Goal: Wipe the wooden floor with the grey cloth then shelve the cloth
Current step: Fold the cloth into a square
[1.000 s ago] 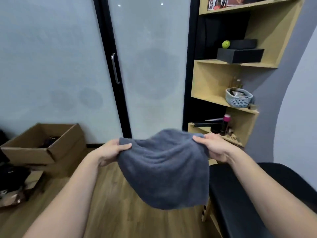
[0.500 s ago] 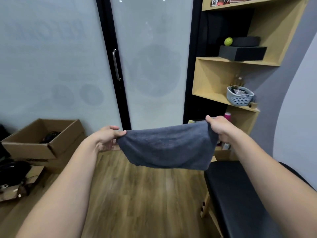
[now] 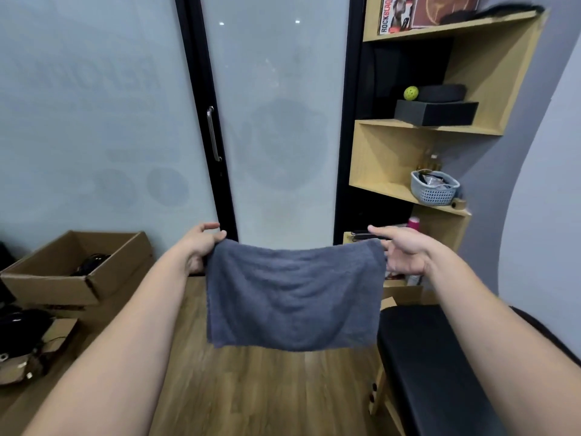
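Two hands, left hand (image 3: 201, 247) and right hand (image 3: 405, 253), pinch the grey cloth (image 3: 294, 294) (hanging flat) by its top corners above the wooden floor (image 3: 267, 388).

Bare forearms, no sleeves visible; left hand (image 3: 201, 247), right hand (image 3: 405, 253) ungloved.

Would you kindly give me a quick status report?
Both hands, left and right, pinching grey cloth by top corners. Cloth hanging flat, clear of wooden floor. Nothing blocking.

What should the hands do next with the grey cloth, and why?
Probably fold it in half: the left hand and right hand pinch the grey terry cloth by its top corners, hanging flat above the wooden plank floor.
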{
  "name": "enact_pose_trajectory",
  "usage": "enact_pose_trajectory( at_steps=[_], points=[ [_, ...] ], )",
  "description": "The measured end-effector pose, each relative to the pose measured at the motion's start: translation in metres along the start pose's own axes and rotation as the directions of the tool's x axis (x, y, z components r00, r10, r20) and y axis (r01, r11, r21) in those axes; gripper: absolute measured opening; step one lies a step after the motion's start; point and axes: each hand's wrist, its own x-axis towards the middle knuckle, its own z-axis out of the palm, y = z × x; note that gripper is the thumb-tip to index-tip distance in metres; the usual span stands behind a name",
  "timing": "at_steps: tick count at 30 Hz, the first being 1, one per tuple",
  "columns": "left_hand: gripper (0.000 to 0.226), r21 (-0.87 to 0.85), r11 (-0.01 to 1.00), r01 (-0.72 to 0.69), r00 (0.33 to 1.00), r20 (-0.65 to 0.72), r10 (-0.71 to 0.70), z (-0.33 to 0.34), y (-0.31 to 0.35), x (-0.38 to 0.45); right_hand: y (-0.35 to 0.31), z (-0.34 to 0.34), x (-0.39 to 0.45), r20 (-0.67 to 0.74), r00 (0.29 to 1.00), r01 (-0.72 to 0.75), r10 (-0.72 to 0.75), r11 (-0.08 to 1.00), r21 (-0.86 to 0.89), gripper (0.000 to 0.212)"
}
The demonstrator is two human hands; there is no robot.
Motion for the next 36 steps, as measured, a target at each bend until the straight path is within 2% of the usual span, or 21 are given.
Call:
enact_pose_trajectory(
  at_steps=[2, 4, 6, 8, 10, 12, 13, 15, 17, 19, 20, 23, 24, 25, 27, 28, 30, 32, 33, 35, 36],
  points=[
    [0.049, -0.144, 0.989, -0.031, 0.999, 0.006, 0.032, -0.005, 0.012, 0.002, -0.015, -0.004, 0.003, -0.053, 0.989, 0.144, -0.140, 0.984, 0.100, 0.075],
    [0.071, -0.381, 0.922, -0.070, 0.985, 0.120, 0.125, -0.010, 0.036, 0.002, -0.041, -0.001, 0.003, -0.156, 0.924, 0.352, -0.348, 0.936, 0.000, 0.080],
    [0.093, -0.422, 0.898, -0.129, 0.949, 0.209, 0.235, -0.013, 0.050, -0.003, -0.057, 0.003, 0.001, -0.218, 0.849, 0.476, -0.481, 0.876, -0.076, 0.079],
    [0.102, -0.328, 0.926, -0.188, 0.925, 0.259, 0.279, -0.008, 0.051, -0.009, -0.063, 0.006, 0.000, -0.259, 0.806, 0.510, -0.533, 0.846, -0.155, 0.075],
    [0.099, -0.232, 0.952, -0.200, 0.930, 0.260, 0.259, 0.004, 0.048, -0.013, -0.063, 0.008, 0.001, -0.281, 0.759, 0.499, -0.588, 0.801, -0.331, 0.067],
    [0.087, -0.061, 0.968, -0.244, 0.953, 0.172, 0.251, 0.009, 0.046, -0.012, -0.062, 0.007, 0.004, -0.261, 0.650, 0.482, -0.714, 0.653, -0.584, 0.056],
    [0.081, 0.089, 0.957, -0.277, 0.958, 0.103, 0.268, 0.006, 0.047, -0.009, -0.062, 0.006, 0.004, -0.221, 0.598, 0.454, -0.771, 0.552, -0.700, 0.051],
    [0.070, 0.409, 0.861, -0.304, 0.942, -0.003, 0.334, 0.000, 0.053, -0.004, -0.062, 0.002, 0.002, -0.109, 0.552, 0.375, -0.827, 0.363, -0.853, 0.037],
    [0.049, 0.568, 0.758, -0.321, 0.906, -0.049, 0.420, -0.005, 0.063, -0.003, -0.060, 0.000, -0.001, -0.024, 0.559, 0.296, -0.829, 0.226, -0.928, 0.024],
    [0.020, 0.614, 0.695, -0.373, 0.862, -0.049, 0.505, -0.006, 0.072, -0.003, -0.061, 0.002, -0.004, -0.023, 0.574, 0.266, -0.819, 0.213, -0.940, 0.013],
    [0.007, 0.626, 0.670, -0.400, 0.841, -0.040, 0.539, -0.008, 0.077, -0.004, -0.062, 0.005, -0.005, -0.053, 0.576, 0.265, -0.816, 0.248, -0.932, 0.009],
    [0.014, 0.619, 0.641, -0.455, 0.809, -0.013, 0.587, -0.014, 0.085, -0.007, -0.074, 0.011, -0.008, -0.213, 0.590, 0.296, -0.779, 0.454, -0.841, 0.006],
    [0.012, 0.578, 0.671, -0.465, 0.818, -0.009, 0.575, -0.017, 0.086, -0.007, -0.077, 0.011, -0.010, -0.259, 0.619, 0.332, -0.741, 0.547, -0.769, 0.008],
    [0.010, 0.537, 0.702, -0.469, 0.829, -0.006, 0.559, -0.019, 0.087, -0.007, -0.081, 0.011, -0.014, -0.279, 0.681, 0.381, -0.677, 0.654, -0.653, 0.010],
    [0.013, 0.451, 0.764, -0.462, 0.853, -0.011, 0.522, -0.024, 0.089, -0.007, -0.087, 0.009, -0.023, -0.205, 0.831, 0.413, -0.518, 0.819, -0.398, 0.015],
    [0.015, 0.388, 0.802, -0.455, 0.867, -0.014, 0.498, -0.027, 0.090, -0.007, -0.089, 0.007, -0.028, -0.147, 0.876, 0.394, -0.460, 0.856, -0.334, 0.019],
    [0.020, 0.245, 0.863, -0.442, 0.893, 0.026, 0.449, -0.030, 0.093, -0.008, -0.090, 0.006, -0.034, -0.048, 0.912, 0.377, -0.408, 0.878, -0.293, 0.032],
    [0.034, 0.129, 0.896, -0.425, 0.904, 0.108, 0.413, -0.031, 0.094, -0.010, -0.087, 0.010, -0.035, -0.006, 0.891, 0.422, -0.455, 0.831, -0.362, 0.046],
    [0.043, 0.121, 0.896, -0.427, 0.901, 0.138, 0.411, -0.031, 0.093, -0.011, -0.084, 0.012, -0.035, -0.004, 0.858, 0.450, -0.513, 0.757, -0.473, 0.047],
    [0.052, 0.212, 0.857, -0.469, 0.883, 0.145, 0.447, -0.031, 0.092, -0.011, -0.082, 0.015, -0.035, 0.003, 0.746, 0.430, -0.666, 0.478, -0.766, 0.041],
    [0.050, 0.282, 0.821, -0.497, 0.867, 0.133, 0.480, -0.031, 0.093, -0.013, -0.082, 0.013, -0.034, 0.036, 0.687, 0.399, -0.725, 0.336, -0.853, 0.037]
  ],
)
